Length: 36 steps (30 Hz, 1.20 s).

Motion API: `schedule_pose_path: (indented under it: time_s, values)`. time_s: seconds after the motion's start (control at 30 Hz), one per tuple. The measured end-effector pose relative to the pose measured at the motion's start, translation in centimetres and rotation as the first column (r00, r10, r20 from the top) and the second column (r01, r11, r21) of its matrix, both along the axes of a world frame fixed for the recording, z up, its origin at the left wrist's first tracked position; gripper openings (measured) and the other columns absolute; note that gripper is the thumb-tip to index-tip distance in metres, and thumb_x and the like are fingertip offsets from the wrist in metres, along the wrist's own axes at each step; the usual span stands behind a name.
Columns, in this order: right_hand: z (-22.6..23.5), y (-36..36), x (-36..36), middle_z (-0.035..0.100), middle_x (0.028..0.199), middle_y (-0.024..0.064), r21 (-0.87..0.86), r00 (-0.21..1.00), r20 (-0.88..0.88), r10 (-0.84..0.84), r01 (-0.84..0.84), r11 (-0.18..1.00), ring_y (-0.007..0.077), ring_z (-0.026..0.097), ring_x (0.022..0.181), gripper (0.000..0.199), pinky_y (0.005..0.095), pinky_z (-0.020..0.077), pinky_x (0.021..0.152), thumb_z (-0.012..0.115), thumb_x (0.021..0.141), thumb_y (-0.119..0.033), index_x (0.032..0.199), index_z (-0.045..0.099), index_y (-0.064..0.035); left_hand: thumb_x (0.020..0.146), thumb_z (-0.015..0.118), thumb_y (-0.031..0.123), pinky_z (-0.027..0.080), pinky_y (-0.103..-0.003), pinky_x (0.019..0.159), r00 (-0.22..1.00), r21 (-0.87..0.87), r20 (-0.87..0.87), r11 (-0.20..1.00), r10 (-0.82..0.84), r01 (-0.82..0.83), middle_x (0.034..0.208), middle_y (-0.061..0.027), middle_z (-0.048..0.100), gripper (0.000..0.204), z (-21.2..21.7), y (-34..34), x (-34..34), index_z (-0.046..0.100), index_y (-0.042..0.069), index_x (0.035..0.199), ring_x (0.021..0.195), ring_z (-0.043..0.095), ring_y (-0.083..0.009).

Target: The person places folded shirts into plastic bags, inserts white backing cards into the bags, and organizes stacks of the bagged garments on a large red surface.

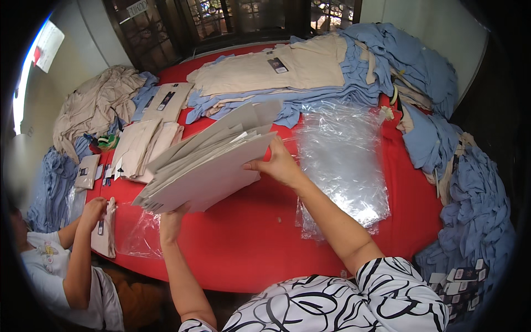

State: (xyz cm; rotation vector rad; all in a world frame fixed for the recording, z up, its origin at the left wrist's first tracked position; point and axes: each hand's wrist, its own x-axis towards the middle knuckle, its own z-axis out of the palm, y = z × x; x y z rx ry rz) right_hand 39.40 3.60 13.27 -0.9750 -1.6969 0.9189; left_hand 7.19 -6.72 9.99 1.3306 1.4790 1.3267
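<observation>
Between my two hands a thick stack of grey-white cardboard sheets (207, 180) is held tilted above the red tablecloth. Several sheets fan out unevenly at its far side. My left hand (172, 222) grips the lower left corner from below, with most of its fingers hidden by the stack. At the right end, my right hand (281, 166) closes round the edge, thumb on the near face. Just right of that hand lies a pile of clear plastic bags (343, 171). Folded beige shirts (138, 146) lie beyond the stack's left side.
A co-worker (66, 265) at the left handles a folded beige garment (103, 235) beside a clear bag (141, 235). Flat beige and blue shirts (310, 66) lie across the far side. Heaps of blue garments (475, 193) line the right, with tags (462, 282) near the lower right.
</observation>
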Motion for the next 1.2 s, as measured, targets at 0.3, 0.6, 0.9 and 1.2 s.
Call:
schedule_pose_path:
  time_s: [0.3,0.6,0.9,1.2]
  values:
    - [-1.8,2.0,-2.0,0.002,0.164,0.0185,0.049,0.908,-0.363,0.211,-0.208,0.977,0.0298,0.001,0.152,0.135,0.0421,0.0086,0.122,0.092,0.062,-0.031,0.157,-0.001,-0.0063,0.076,0.07,-0.005,0.036,-0.038,0.107,0.935,0.077,0.33,0.991,-0.127,0.107,0.132,-0.0046,0.052,0.064,-1.9,-0.9,-1.6,0.048,0.003,0.136,0.124,0.048,-0.0214]
    - [-5.6,7.0,-4.2,0.026,0.157,0.0188,-0.209,0.556,-0.808,-0.195,0.039,0.977,0.0291,0.032,0.143,0.098,0.0404,0.033,0.113,0.035,0.091,-0.076,0.156,0.014,-0.0045,0.079,0.074,0.0,0.039,-0.036,0.105,0.964,0.051,0.262,0.998,-0.052,0.04,0.13,-0.0082,0.054,0.058,-2.9,2.8,-1.7,0.051,0.001,0.132,0.121,0.051,-0.021]
    - [0.9,5.8,-6.8,0.045,0.144,0.0165,-0.219,0.703,-0.647,0.296,-0.543,0.811,0.0215,0.041,0.133,0.083,0.0342,0.032,0.111,0.037,0.098,-0.067,0.147,0.037,0.0006,0.076,0.083,0.017,0.034,-0.039,0.109,0.974,0.284,0.071,0.932,0.213,-0.225,0.136,-0.0169,0.05,0.084,-2.6,2.5,-1.4,0.036,-0.004,0.143,0.127,0.046,-0.0271]
    - [-8.7,-2.0,-5.5,0.023,0.156,0.0232,0.075,0.913,-0.4,0.077,-0.051,0.996,0.0337,0.023,0.146,0.11,0.0434,0.0224,0.117,0.056,0.082,-0.074,0.153,0.017,0.0007,0.072,0.088,0.04,0.036,-0.042,0.108,0.979,0.266,0.184,0.954,0.094,-0.141,0.136,-0.0161,0.05,0.098,-8.0,2.2,-2.2,0.037,-0.006,0.141,0.126,0.048,-0.0301]
